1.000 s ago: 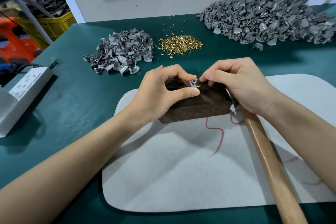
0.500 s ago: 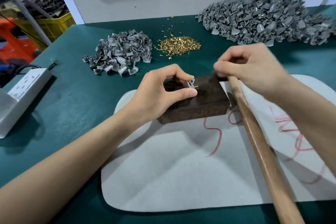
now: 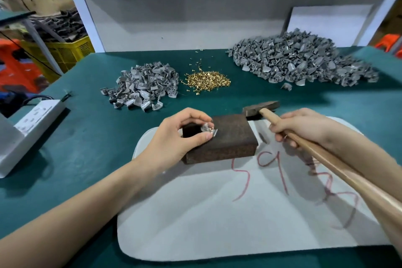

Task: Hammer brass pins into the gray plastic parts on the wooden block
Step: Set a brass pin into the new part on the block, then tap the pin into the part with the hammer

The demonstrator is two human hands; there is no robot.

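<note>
While the left hand (image 3: 180,137) pinches a gray plastic part (image 3: 206,129) between thumb and forefinger, on top of the wooden block (image 3: 230,139) near its left end, the right hand (image 3: 302,128) has fingers curled round the hammer (image 3: 261,107) handle just right of the block, head just past the block's far right corner. Brass pins (image 3: 207,79) heaped well behind the block; small gray pile (image 3: 143,85) behind-left of it, large gray pile (image 3: 300,59) behind-right.
</note>
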